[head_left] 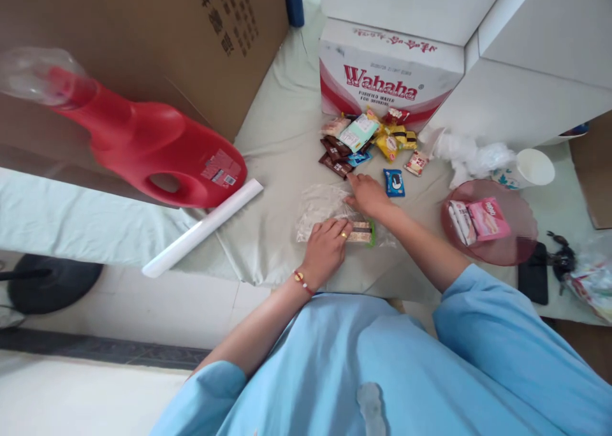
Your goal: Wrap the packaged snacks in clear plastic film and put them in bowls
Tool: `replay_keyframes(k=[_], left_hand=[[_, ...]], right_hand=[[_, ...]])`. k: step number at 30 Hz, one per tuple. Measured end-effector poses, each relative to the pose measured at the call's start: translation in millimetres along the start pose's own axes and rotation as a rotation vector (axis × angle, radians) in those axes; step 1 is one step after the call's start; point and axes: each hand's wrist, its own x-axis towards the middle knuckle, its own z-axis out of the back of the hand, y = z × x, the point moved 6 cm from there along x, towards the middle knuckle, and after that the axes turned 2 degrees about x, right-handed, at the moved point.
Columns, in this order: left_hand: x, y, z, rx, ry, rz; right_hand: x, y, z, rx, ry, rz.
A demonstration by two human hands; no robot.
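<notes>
My left hand (326, 245) rests on a clear plastic bag (321, 208) lying on the cloth-covered table (277, 149), fingers curled down on it and on a snack bar with a green wrapper end (363, 232). My right hand (367, 194) reaches forward, fingers stretched toward a dark brown snack packet (336, 166) at the near edge of a pile of small wrapped snacks (370, 139). A blue cookie packet (394, 182) lies just right of that hand.
A red detergent jug (157, 146) lies on its side at left beside a white roll (203, 227). A Wahaha carton (387, 72) stands behind the snacks. At right are a pink plate (516, 238) with packets, a paper cup (534, 167), crumpled tissue (471, 155) and a black phone (533, 273).
</notes>
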Motion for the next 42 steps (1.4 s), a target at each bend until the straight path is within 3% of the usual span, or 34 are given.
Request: replay_keyframes(k=[2,5,10,13,17,20,24,28,32,35,39,42], left_hand=[[7,4,-11.3,0.029,0.081,0.04],[8,6,-16.3,0.058,0.098,0.054],[2,5,-13.5,0.087,0.041,0.154],[3,5,-15.1,0.069,0.055,0.174],[4,5,-18.1,0.033,0.074,0.146],[3,5,-19.1,0.04,0.078,0.137],[0,9,-17.0,0.053,0.001,0.206],[-10,27,-17.4,0.03,-0.131,0.407],[-21,50,-24.2,-0.172,-0.158,0.514],[-30,69,-19.8,-0.435,-0.242,0.496],[-44,107,2.5,-0.523,-0.517,0.728],[-31,118,12.1,-0.447,-0.493,0.757]], right_hand=[[5,-1,-3,0.077,0.069,-0.041],[8,-3,-3,0.147,0.13,-0.015],[3,-2,9,0.276,0.004,0.196],[2,-11,7,0.417,0.049,0.143],[0,-14,4,0.415,0.136,0.092],[-17,-3,13,0.415,0.081,0.209],[-66,19,14,0.265,-0.021,0.45],[-106,26,-13,0.147,-0.017,0.483],[-117,28,-34,0.06,0.043,0.426],[-118,33,-38,0.004,0.089,0.413],[-120,41,-35,-0.052,0.116,0.418],[-121,44,-35,-0.041,0.12,0.39]])
